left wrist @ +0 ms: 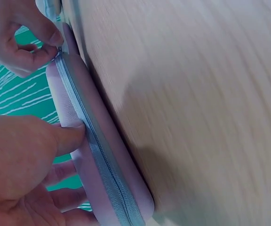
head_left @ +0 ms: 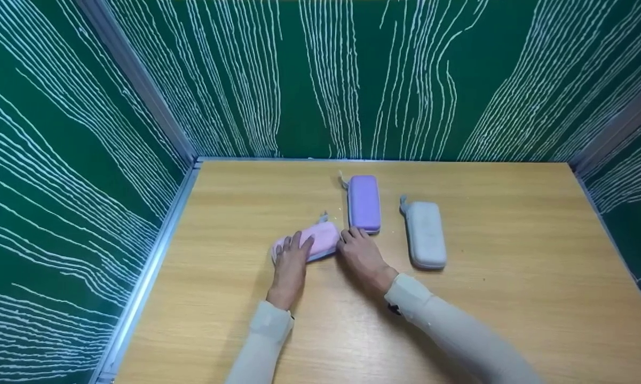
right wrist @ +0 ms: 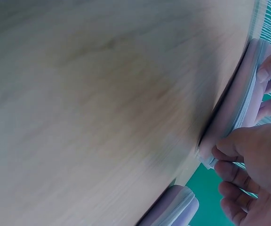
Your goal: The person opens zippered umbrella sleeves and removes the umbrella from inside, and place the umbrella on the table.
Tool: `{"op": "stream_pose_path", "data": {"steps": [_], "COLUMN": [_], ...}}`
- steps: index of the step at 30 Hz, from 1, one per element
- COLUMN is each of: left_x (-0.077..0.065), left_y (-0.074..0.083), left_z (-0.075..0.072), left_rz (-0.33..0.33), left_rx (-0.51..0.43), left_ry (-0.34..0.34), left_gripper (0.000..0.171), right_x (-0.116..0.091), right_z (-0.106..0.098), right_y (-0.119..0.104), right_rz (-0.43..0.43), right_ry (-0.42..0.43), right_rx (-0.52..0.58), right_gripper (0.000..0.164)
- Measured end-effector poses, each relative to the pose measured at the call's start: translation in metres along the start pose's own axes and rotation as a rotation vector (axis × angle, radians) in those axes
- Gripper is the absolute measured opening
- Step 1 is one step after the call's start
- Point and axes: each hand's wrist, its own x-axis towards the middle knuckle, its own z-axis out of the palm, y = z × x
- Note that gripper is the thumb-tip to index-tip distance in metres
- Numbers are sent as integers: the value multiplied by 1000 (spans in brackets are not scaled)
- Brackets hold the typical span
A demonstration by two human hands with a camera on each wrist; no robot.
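Observation:
A pink zippered case (head_left: 324,234) lies on the table, tilted slightly sideways. My left hand (head_left: 290,269) grips its left part, thumb against the near side by the zipper (left wrist: 98,136) and fingers over the top. At the case's right end, my right hand (head_left: 364,258) pinches the small zipper pull (left wrist: 59,50) between thumb and index finger. The zipper line looks closed along the side seen in the left wrist view. Just beyond the right hand is a purple case (head_left: 364,202); a grey case (head_left: 427,234) lies farther right.
The wooden table (head_left: 203,298) has a metal rail (head_left: 155,250) along its left edge. Green panels (head_left: 405,80) with white wavy lines stand at the back and sides. Grey fabric loops stick out from the far ends of the purple and grey cases.

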Motion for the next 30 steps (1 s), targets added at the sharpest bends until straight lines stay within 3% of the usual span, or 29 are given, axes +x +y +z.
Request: {"op": "stream_pose_path", "data": {"steps": [8, 14, 30], "left_x": [4, 1, -4], "left_y": [3, 5, 20], "left_z": [-1, -1, 9], "left_rz": [16, -18, -92], "left_rx": [61, 35, 86], "left_ry": [29, 2, 100], "left_gripper": [58, 61, 60], "right_x": [0, -1, 2], "right_z": [3, 4, 3], "right_y": [1, -3, -8], "right_rz": [4, 14, 27], "right_ry": [64, 22, -14], "right_rx": [46, 46, 40], "right_gripper": [13, 17, 20]}}
